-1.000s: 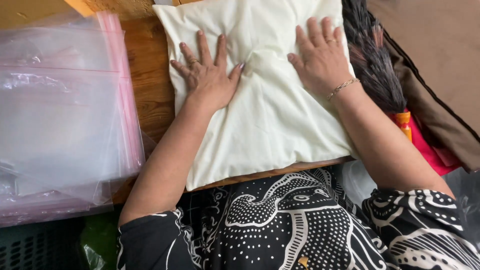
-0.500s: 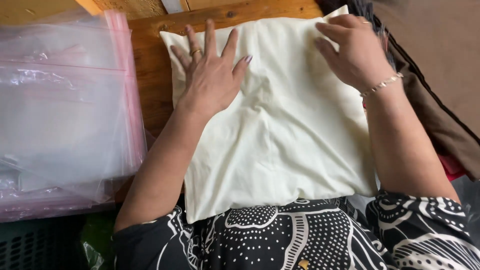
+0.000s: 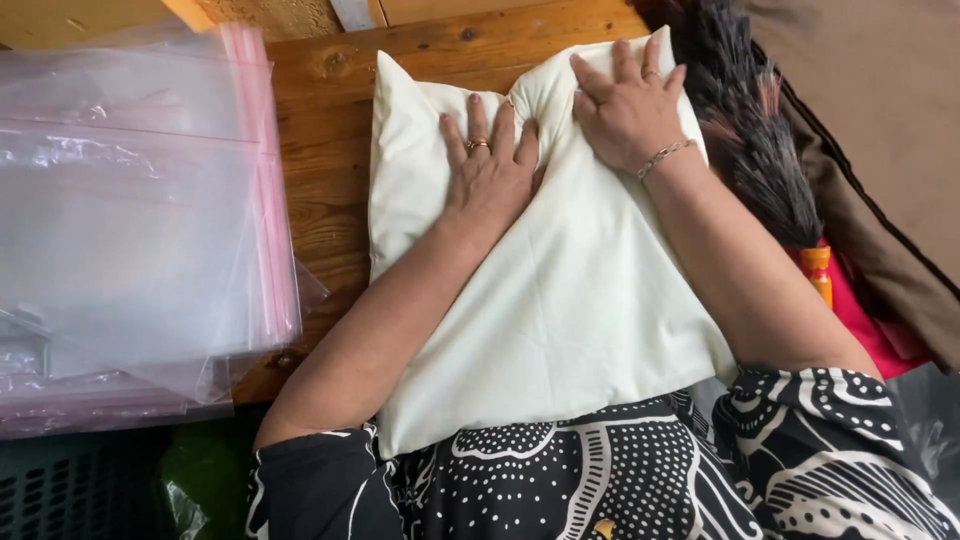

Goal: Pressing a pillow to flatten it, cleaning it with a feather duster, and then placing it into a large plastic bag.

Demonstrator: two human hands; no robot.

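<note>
Both hands, left (image 3: 487, 172) and right (image 3: 627, 108), press flat on cream pillow (image 3: 560, 300); plastic bags (image 3: 130, 220) left.

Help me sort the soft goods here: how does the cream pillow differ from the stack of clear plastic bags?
The cream pillow is opaque, plump cloth; the plastic bags are see-through, flat, with pink zip edges. The left hand and right hand press on the pillow; the bags lie untouched. Both rest on the wooden table.
</note>
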